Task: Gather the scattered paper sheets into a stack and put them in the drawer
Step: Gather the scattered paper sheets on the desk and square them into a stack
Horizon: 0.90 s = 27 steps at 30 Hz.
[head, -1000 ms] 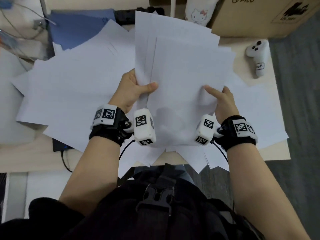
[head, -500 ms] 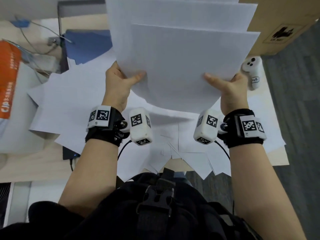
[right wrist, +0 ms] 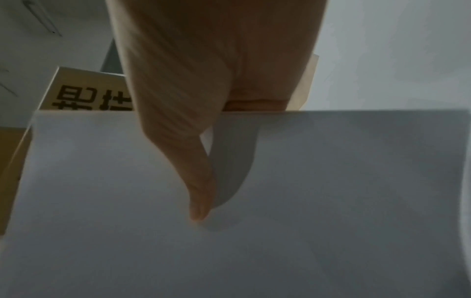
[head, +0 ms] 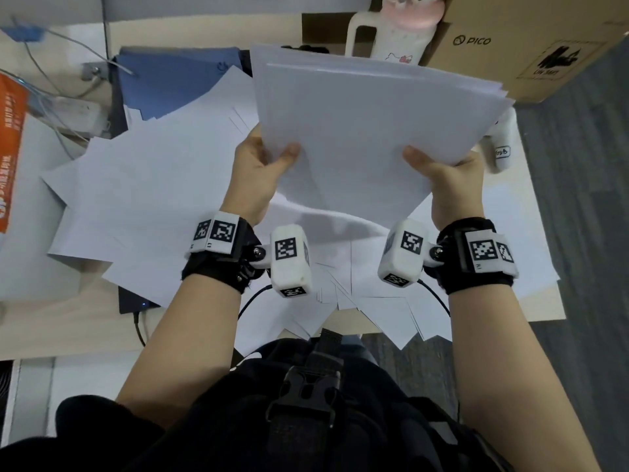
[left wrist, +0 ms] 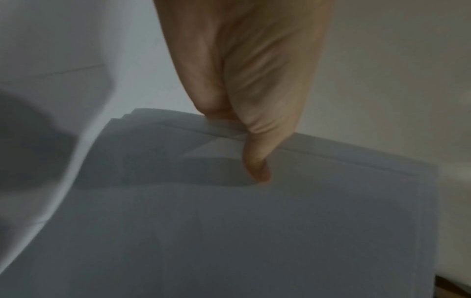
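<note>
A stack of white paper sheets (head: 367,131) is held up above the desk, its edges nearly lined up. My left hand (head: 262,168) pinches its left edge, thumb on top, as the left wrist view shows on the stack (left wrist: 254,221) under my left hand (left wrist: 254,153). My right hand (head: 439,178) pinches the lower right edge, thumb on top; the right wrist view has my right hand (right wrist: 203,181) on the stack (right wrist: 280,221). More loose sheets (head: 153,199) lie fanned out on the desk (head: 51,318). No drawer is in view.
A brown cardboard box (head: 531,42) and a white bottle with a pink lid (head: 391,32) stand at the back. A white controller (head: 500,144) lies at the right, a blue folder (head: 177,80) at the back left, cables and an orange pack (head: 10,144) at the far left.
Both hands lifted the held sheets off the desk and the sheets slid together, from a fanned bunch into a nearly squared stack. Both grips stayed on.
</note>
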Each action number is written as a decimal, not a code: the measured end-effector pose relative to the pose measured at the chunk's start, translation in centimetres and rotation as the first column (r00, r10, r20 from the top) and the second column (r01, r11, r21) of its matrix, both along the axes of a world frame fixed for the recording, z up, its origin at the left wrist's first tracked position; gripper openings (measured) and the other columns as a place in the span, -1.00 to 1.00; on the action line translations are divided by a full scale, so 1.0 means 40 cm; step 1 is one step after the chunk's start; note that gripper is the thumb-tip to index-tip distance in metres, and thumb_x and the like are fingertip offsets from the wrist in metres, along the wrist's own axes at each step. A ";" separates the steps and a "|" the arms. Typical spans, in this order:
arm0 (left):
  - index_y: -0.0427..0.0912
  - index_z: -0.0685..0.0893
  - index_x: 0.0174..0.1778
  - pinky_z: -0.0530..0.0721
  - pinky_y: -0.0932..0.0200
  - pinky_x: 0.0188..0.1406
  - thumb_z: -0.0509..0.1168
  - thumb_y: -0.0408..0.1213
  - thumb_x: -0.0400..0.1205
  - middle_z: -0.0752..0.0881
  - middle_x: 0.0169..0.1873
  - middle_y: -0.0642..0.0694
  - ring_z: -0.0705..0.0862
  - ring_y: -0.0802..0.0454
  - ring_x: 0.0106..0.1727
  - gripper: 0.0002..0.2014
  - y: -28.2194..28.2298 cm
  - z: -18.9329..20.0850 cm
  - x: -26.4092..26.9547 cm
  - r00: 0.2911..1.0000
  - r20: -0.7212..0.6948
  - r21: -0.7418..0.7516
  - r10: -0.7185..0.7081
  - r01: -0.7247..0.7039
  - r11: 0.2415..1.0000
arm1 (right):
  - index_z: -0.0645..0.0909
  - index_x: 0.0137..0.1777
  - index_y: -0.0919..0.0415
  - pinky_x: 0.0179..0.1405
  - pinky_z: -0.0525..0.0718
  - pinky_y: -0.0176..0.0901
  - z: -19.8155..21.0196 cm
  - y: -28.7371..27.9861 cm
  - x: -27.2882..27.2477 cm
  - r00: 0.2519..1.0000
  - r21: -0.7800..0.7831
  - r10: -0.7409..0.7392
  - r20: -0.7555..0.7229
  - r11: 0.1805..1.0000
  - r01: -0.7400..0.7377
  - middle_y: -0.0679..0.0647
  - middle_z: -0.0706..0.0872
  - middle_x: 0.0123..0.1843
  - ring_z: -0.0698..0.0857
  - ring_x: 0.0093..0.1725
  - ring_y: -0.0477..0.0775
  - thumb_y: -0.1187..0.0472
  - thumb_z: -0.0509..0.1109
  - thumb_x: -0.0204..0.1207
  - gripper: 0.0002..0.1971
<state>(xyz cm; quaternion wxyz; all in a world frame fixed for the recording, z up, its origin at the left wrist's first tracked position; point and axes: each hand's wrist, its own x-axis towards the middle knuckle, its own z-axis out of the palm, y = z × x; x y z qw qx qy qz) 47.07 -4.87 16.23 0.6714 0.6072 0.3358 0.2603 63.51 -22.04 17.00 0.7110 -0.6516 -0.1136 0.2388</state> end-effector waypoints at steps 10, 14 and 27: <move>-0.23 0.47 0.32 0.59 0.29 0.25 0.23 -0.42 0.66 0.66 0.19 -0.07 0.64 0.09 0.23 -0.70 -0.018 -0.025 0.020 0.999 -0.032 0.035 0.017 -0.016 0.999 | 0.74 -0.25 0.13 -0.10 0.71 -0.22 -0.009 0.008 -0.014 0.996 -0.122 0.078 0.051 0.990 -0.071 -0.14 0.82 -0.29 0.76 -0.21 -0.04 0.48 0.61 0.21 -0.75; -0.13 0.46 0.24 0.60 0.33 0.16 0.25 -0.38 0.65 0.66 0.14 0.01 0.65 0.21 0.16 -0.74 -0.020 -0.023 0.014 1.000 -0.018 0.054 -0.005 0.006 0.999 | 0.73 -0.24 0.14 -0.14 0.70 -0.23 -0.009 -0.002 -0.004 0.997 -0.105 0.052 0.061 0.993 -0.046 -0.15 0.82 -0.30 0.75 -0.23 -0.06 0.45 0.61 0.20 -0.76; -0.02 0.43 0.22 0.54 0.35 0.24 0.24 -0.31 0.66 0.63 0.11 0.13 0.62 0.37 0.14 -0.75 -0.046 -0.027 0.022 0.998 -0.047 0.180 0.038 -0.029 0.983 | 0.69 -0.25 0.01 -0.11 0.68 -0.26 -0.006 -0.026 -0.017 0.987 -0.137 0.114 0.112 0.986 -0.098 -0.22 0.78 -0.32 0.72 -0.22 -0.21 0.48 0.56 0.29 -0.70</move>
